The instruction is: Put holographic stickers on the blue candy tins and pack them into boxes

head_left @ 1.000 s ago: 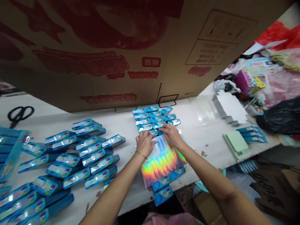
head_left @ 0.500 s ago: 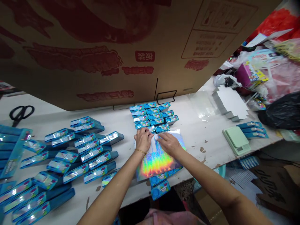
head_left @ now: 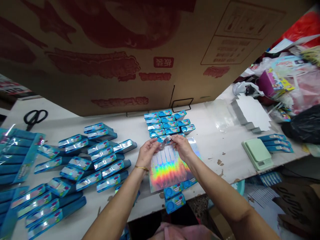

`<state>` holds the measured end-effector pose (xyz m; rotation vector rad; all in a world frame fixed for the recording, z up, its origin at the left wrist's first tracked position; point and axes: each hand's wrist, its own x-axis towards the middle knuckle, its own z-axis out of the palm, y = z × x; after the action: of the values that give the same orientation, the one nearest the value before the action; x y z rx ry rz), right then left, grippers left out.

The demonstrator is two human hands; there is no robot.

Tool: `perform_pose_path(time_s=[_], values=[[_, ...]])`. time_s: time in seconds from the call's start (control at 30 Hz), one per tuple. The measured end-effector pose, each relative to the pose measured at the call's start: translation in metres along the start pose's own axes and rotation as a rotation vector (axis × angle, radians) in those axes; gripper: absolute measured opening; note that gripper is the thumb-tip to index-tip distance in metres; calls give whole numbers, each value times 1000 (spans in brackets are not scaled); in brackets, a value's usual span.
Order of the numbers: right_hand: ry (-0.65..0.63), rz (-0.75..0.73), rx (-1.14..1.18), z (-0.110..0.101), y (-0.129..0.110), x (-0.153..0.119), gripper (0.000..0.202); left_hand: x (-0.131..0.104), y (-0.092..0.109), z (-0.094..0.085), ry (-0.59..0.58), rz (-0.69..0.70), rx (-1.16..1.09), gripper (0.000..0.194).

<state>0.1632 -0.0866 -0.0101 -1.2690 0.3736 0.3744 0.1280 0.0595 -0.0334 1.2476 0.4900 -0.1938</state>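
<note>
A shiny silvery strip (head_left: 165, 142) is stretched between my two hands, above the far edge of a rainbow-sheened sticker sheet (head_left: 170, 173). My left hand (head_left: 147, 152) pinches the strip's left end between closed fingertips. At the other end, my right hand (head_left: 183, 145) has its fingers closed on the strip too. Several pale strip-shaped patches show on the sheet below. Just beyond my hands, small blue packs (head_left: 171, 124) stand in tight rows. More blue packs (head_left: 175, 202) lie by the sheet's near edge, partly covered by it.
A large cardboard box (head_left: 120, 90) fills the back of the white table. Many blue packs (head_left: 102, 155) stand at the left, near black-handled scissors (head_left: 35, 117). On the right are a green scale (head_left: 257, 153), a stack of white card (head_left: 253, 113) and bags (head_left: 305, 126).
Both hands have lifted off the sheet, and the silvery strip now shows between them. More pale patches on the sheet are uncovered. The view has shifted slightly.
</note>
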Motion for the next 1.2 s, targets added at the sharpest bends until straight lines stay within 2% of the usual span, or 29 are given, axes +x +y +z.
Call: perform_pose_path(time_s=[0.13, 0.3, 0.43, 0.5, 0.63, 0.73, 0.9, 1.07, 1.2], values=[[-26, 32, 104, 18, 4, 0, 21, 3, 7, -12, 31, 32, 14, 56], [-46, 53, 170, 35, 4, 0, 24, 10, 14, -20, -81, -88, -20, 53], [30, 20, 121, 40, 13, 7, 24, 15, 13, -23, -22, -100, -96, 39], [103, -73, 4, 41, 21, 14, 21, 20, 10, -24, 43, -87, -95, 38], [280, -373, -369, 46, 34, 30, 16, 35, 5, -26, 182, -65, 4, 36], [378, -515, -697, 51, 39, 38, 15, 51, 1, -30, 241, -30, 180, 26], [506, -521, -1036, 58, 45, 42, 14, 73, -3, -38, 263, 4, 470, 17], [489, -501, -1247, 56, 50, 46, 16, 82, -7, -38, 261, 13, 591, 18], [473, -504, -1399, 51, 43, 42, 19, 80, -12, -38, 297, 68, 676, 24]])
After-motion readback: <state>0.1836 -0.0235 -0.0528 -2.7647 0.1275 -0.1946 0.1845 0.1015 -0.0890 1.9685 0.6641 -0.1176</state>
